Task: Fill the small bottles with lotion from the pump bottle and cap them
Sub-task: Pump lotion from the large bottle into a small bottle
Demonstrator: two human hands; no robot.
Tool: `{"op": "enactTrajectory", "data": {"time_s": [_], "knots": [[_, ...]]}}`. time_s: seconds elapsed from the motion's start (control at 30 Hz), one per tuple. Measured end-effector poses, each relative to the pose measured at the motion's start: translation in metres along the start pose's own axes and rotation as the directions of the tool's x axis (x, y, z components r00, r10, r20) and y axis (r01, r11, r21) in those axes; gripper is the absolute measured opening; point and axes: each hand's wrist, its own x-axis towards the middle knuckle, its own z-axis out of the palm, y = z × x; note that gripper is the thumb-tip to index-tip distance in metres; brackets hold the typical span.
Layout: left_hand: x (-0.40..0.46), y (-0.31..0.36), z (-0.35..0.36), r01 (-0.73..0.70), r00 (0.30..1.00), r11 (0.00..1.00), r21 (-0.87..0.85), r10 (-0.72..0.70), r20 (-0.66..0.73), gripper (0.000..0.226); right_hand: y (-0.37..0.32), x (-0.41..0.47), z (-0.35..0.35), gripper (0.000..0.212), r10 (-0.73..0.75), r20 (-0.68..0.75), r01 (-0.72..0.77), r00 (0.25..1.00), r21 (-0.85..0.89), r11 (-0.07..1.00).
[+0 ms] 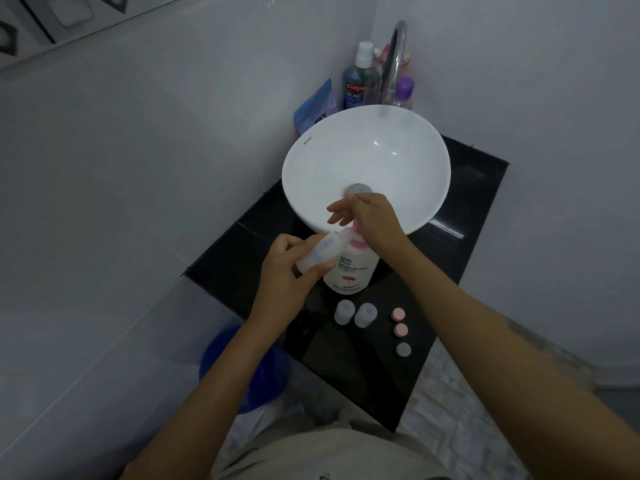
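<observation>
A white pump bottle [349, 268] with a pink pump stands on the black counter [460, 258] in front of the basin. My right hand [370, 216] rests on the pump head, covering most of it. My left hand [287, 271] holds a small translucent bottle [320, 252] tilted, its open neck at the pump's nozzle. Two more small bottles [355, 314] stand uncapped side by side nearer to me. To their right lie two pink caps [400, 322] and one grey cap [403, 349].
A white bowl basin [367, 157] with a chrome tap [394, 60] fills the back of the counter. Behind it stand a mouthwash bottle [358, 81], a purple bottle [405, 91] and a blue pouch [317, 105]. A blue bucket [249, 368] sits on the floor at left.
</observation>
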Motion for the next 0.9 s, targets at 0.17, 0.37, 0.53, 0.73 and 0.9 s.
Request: {"op": "enactTrajectory", "data": {"time_s": [0.17, 0.37, 0.53, 0.73, 0.9], "knots": [[-0.001, 0.0, 0.0, 0.001, 1.0, 1.0, 0.008, -0.001, -0.005, 0.041, 0.003, -0.001, 0.004, 0.038, 0.007, -0.04, -0.006, 0.999, 0.019, 1.0], [-0.001, 0.007, -0.004, -0.031, 0.999, 0.999, 0.028, 0.033, -0.04, 0.046, -0.008, 0.002, -0.002, 0.036, -0.006, -0.034, 0.009, 0.999, 0.068, 0.998], [-0.005, 0.003, 0.001, 0.042, 0.999, 0.999, 0.027, -0.041, -0.036, 0.042, 0.007, -0.002, 0.008, 0.038, 0.063, -0.06, -0.06, 0.996, 0.055, 0.997], [0.001, 0.009, -0.002, 0.002, 0.998, 1.0, 0.022, -0.001, -0.055, 0.046, -0.005, 0.002, -0.001, 0.036, -0.004, -0.036, 0.007, 0.999, 0.092, 0.996], [0.002, 0.007, -0.003, -0.003, 0.999, 0.999, 0.034, 0.004, -0.036, 0.045, 0.0, 0.0, 0.004, 0.039, 0.051, -0.05, -0.048, 0.997, 0.053, 0.997]]}}
